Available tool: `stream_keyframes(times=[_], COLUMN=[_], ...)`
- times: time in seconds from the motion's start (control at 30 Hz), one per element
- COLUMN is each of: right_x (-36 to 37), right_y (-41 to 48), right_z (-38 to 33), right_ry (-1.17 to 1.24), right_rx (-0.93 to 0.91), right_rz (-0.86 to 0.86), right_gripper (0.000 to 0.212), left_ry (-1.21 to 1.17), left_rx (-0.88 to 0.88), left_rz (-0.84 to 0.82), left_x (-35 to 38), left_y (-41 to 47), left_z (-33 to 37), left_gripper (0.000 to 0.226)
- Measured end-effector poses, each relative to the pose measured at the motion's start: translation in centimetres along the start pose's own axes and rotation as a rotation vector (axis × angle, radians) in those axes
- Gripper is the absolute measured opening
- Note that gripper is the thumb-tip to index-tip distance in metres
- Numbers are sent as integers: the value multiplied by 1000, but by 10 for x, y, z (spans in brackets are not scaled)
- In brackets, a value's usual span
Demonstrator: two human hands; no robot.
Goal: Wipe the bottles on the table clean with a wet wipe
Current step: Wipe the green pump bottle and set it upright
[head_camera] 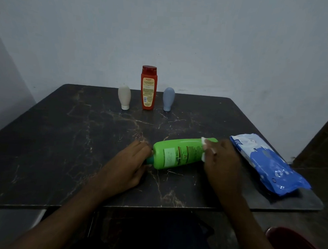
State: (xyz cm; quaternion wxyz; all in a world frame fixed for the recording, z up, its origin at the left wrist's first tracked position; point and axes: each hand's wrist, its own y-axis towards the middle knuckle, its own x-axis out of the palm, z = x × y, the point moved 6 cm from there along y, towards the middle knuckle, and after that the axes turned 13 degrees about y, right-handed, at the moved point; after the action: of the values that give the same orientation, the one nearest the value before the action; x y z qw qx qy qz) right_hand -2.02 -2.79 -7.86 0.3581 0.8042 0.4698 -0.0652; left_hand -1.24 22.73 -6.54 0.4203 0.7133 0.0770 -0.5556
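Observation:
A green bottle (177,153) lies on its side on the dark marble table (74,139), cap end pointing left. My left hand (128,164) grips its dark green cap. My right hand (221,160) holds a white wet wipe (204,143) wrapped against the bottle's base end at the right. At the back of the table stand a red bottle (148,88), a small white bottle (124,97) to its left and a small blue-grey bottle (168,99) to its right, both small ones resting on their caps.
A blue and white pack of wet wipes (266,162) lies at the table's right side, close to my right hand. A pale wall rises behind the table. A red object (297,245) shows at the lower right, below the table edge.

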Motion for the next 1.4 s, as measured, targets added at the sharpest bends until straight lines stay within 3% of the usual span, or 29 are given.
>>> stream_keyframes(times=[0.1,0.23,0.47,0.57,0.67,0.87,1.03,1.4], right_x=[-18,1,51,41,12,-23,-16,48], right_y=[11,8,-28,-15,10,44,39,9], right_z=[22,-1,-86,-68,-33,16,2,-84], right_ry=[-8,4,6,-68,-158,-232,-301,-182], right_rx=[73,53,-221,-191,-91,63,-12,-123], right_rz=[65,-18,-221,-230,-152,-73,-124,-414], right_gripper=[22,20,30,32,18,27,15,46], left_ry=[-3,10,44,56,71,89,119,178], left_rx=[18,9,-2,9,12,28,42,95], left_rz=[14,3,-27,-20,-10,1,8,15], left_x=[-2,-1,0,-1,-1,-1,-3,-9], left_y=[0,1,0,0,1,1,2,3], left_z=[1,1,1,2,3,4,7,16], left_gripper=[26,28,35,30,28,29,36,47])
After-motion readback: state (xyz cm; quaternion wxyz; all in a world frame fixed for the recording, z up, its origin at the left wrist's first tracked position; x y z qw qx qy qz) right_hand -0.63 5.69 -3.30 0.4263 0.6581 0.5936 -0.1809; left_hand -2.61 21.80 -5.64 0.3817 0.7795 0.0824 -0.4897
